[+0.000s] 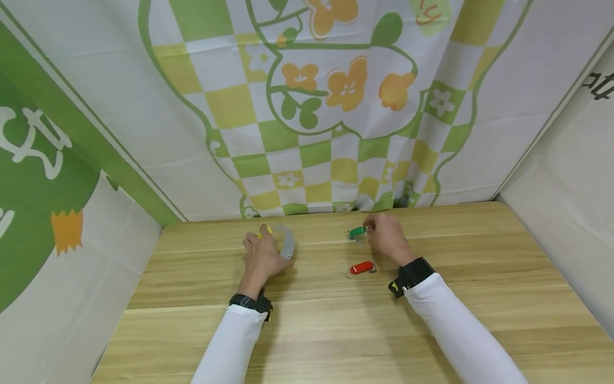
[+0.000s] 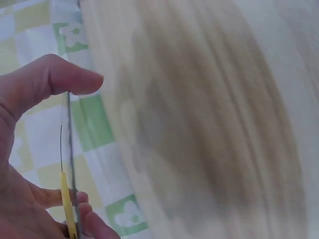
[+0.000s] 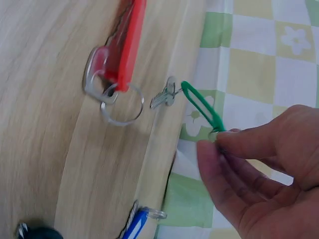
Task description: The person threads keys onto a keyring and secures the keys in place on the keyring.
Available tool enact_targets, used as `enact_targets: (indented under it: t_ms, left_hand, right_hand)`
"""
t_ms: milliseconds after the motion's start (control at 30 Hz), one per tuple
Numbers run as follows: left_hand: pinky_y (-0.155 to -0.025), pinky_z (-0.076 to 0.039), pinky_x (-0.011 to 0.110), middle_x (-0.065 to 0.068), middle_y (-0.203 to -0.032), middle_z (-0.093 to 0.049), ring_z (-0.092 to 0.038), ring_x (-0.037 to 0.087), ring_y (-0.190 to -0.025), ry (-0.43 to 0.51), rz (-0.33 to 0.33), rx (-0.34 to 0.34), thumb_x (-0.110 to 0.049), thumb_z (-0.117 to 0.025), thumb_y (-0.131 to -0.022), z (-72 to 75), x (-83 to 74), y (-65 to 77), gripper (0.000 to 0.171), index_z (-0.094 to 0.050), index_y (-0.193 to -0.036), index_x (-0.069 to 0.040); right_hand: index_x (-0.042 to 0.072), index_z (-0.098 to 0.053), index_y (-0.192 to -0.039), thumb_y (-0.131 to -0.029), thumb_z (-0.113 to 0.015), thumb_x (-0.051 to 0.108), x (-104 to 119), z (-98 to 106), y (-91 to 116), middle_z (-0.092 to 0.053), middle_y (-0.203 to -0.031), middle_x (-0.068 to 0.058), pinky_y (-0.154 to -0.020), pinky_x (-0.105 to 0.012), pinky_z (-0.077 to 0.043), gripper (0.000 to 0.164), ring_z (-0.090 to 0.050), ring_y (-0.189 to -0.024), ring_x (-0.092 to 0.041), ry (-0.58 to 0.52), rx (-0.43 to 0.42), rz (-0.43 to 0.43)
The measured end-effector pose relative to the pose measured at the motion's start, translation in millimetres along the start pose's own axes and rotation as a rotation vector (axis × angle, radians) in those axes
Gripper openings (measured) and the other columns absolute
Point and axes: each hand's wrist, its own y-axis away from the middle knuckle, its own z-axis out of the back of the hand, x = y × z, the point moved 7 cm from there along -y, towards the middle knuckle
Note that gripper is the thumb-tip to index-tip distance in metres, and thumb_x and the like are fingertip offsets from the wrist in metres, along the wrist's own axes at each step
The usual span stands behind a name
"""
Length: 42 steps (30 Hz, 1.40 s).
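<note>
My left hand [image 1: 264, 256] grips a thin, flat grey curved piece with a yellow part [image 1: 286, 242] by its edges, thumb on one side and fingers on the other. Edge-on in the left wrist view, its yellow part [image 2: 67, 204] lies by the fingers; its exact kind I cannot tell. My right hand [image 1: 387, 237] pinches one end of a green key tag [image 1: 357, 232] between thumb and fingertips. From the tag's other end hangs a small silver key [image 3: 164, 94]. A red key tag [image 1: 361, 268] with a metal ring lies on the table nearer me.
In the right wrist view a blue key tag [image 3: 134, 224] lies near the table's back edge, with a dark object [image 3: 40, 231] at the bottom left. Behind the wooden table [image 1: 316, 330] hangs a checkered cloth [image 1: 316, 154]. White cloth walls flank both sides.
</note>
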Motion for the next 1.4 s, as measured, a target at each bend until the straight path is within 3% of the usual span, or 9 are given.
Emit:
enact_targets:
  t_ms: [267,533,800,900,1100,1400]
  left_hand:
    - [-0.089,-0.041,0.066,0.038,-0.134,-0.038,-0.037,0.05,-0.123,-0.047,-0.134,-0.074,-0.03,-0.093,-0.063,12.8,-23.1,3.4,0.113,-0.032,-0.15,0.007]
    - [-0.094,-0.042,0.065,0.035,-0.14,-0.039,-0.04,0.049,-0.125,-0.045,-0.19,-0.091,-0.029,-0.091,-0.064,12.1,-32.1,8.2,0.112,-0.032,-0.152,0.008]
    - [-0.088,-0.047,0.06,0.032,-0.137,-0.043,-0.045,0.046,-0.118,-0.061,-0.293,-0.098,-0.04,-0.072,-0.081,7.8,-40.8,12.2,0.095,-0.032,-0.153,0.006]
    - [-0.087,-0.048,0.058,0.032,-0.139,-0.042,-0.045,0.047,-0.118,-0.066,-0.327,-0.096,-0.04,-0.068,-0.082,7.0,-45.1,13.4,0.093,-0.032,-0.153,0.007]
    - [-0.093,-0.047,0.059,0.031,-0.146,-0.037,-0.041,0.047,-0.126,-0.058,-0.363,-0.071,-0.036,-0.075,-0.079,4.9,-51.4,15.0,0.099,-0.028,-0.155,0.008]
    - [-0.102,-0.041,0.061,0.03,-0.149,-0.033,-0.035,0.046,-0.134,-0.063,-0.366,-0.034,-0.03,-0.084,-0.071,2.1,-59.2,18.0,0.11,-0.025,-0.157,0.005]
  right_hand:
    - [-0.001,-0.078,-0.101,-0.09,-0.066,-0.007,6.2,6.2,-0.4,-0.075,-0.09,-0.015,-0.074,-0.045,-0.056,0.017,-0.069,-0.082,-0.03,-0.146,-0.112,0.067]
    - [-0.005,-0.076,-0.102,-0.09,-0.068,-0.008,9.0,9.8,0.9,-0.074,-0.093,-0.019,-0.075,-0.047,-0.058,0.015,-0.072,-0.084,-0.035,-0.199,-0.174,0.081]
    - [-0.003,-0.078,-0.095,-0.086,-0.071,-0.011,12.3,15.4,1.0,-0.075,-0.088,-0.018,-0.073,-0.045,-0.057,0.014,-0.071,-0.079,-0.031,-0.2,-0.256,0.093]
    - [-0.002,-0.079,-0.094,-0.086,-0.072,-0.01,14.3,17.5,1.3,-0.074,-0.089,-0.017,-0.073,-0.045,-0.058,0.014,-0.071,-0.079,-0.031,-0.194,-0.286,0.117]
    - [-0.001,-0.08,-0.093,-0.087,-0.074,-0.006,21.0,20.9,2.4,-0.073,-0.088,-0.016,-0.07,-0.045,-0.058,0.01,-0.072,-0.076,-0.03,-0.18,-0.342,0.191]
    - [-0.002,-0.076,-0.088,-0.083,-0.078,-0.006,35.3,25.3,4.5,-0.074,-0.084,-0.016,-0.067,-0.042,-0.059,0.008,-0.072,-0.074,-0.029,-0.215,-0.393,0.268]
